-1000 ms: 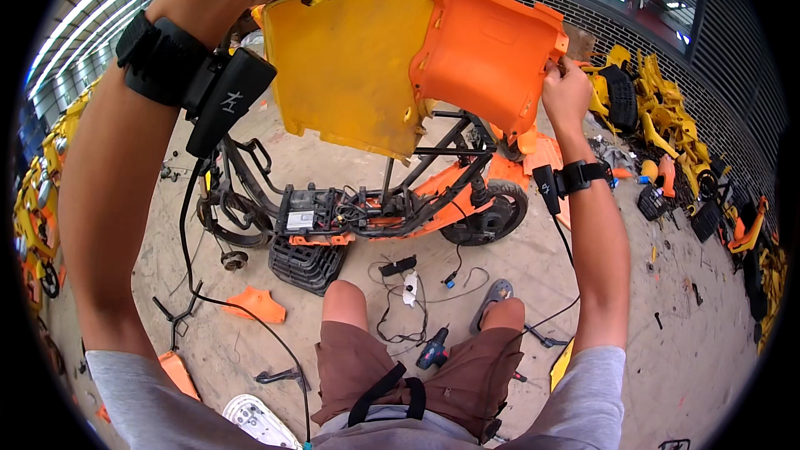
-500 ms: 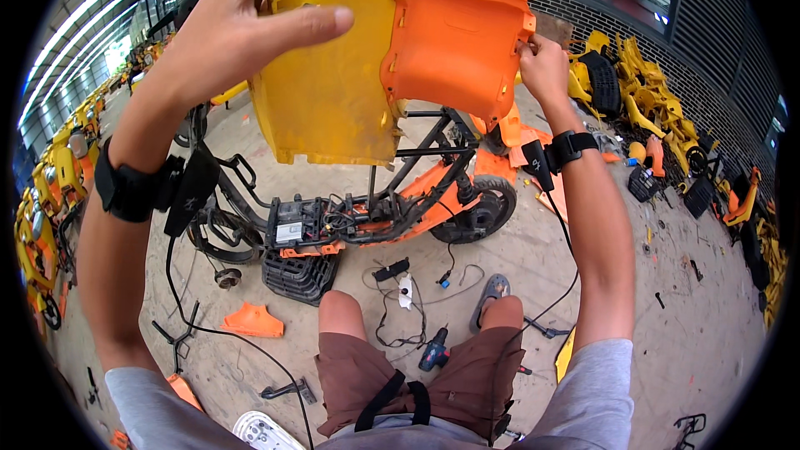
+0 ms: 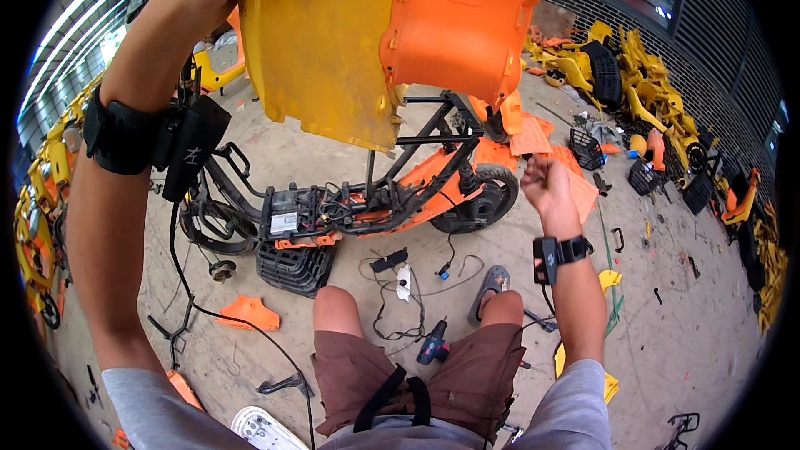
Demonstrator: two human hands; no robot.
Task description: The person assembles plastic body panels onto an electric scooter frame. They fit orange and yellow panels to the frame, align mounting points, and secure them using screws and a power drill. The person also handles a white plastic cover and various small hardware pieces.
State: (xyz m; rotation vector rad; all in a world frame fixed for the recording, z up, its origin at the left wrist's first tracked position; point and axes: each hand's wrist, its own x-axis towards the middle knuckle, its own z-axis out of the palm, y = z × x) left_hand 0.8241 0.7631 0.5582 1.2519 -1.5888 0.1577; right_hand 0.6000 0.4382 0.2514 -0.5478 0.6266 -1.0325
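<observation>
A large body panel, a worn yellow sheet (image 3: 325, 50) joined along its right side to a bright orange piece (image 3: 458, 29), hangs raised in front of me, cut off by the top edge. My left forearm (image 3: 158, 58) reaches up beside the yellow part, but the hand lies beyond the picture, so its grip is hidden. Below and right of the orange piece, my right hand (image 3: 546, 187) is apart from the panel, its fingers loosely bent with nothing seen in them. Behind stands a stripped scooter frame (image 3: 392, 187) with exposed wiring.
A black crate (image 3: 296, 267) sits under the scooter. Between my legs lies a cordless drill (image 3: 433, 343), near loose cables (image 3: 400, 329). An orange plastic piece (image 3: 248, 312) is on the floor at left. Yellow panels (image 3: 637, 87) are heaped along the right wall.
My right hand has let go of the orange piece and dropped lower. My left hand has risen out of view. The panel has shifted upward in the picture.
</observation>
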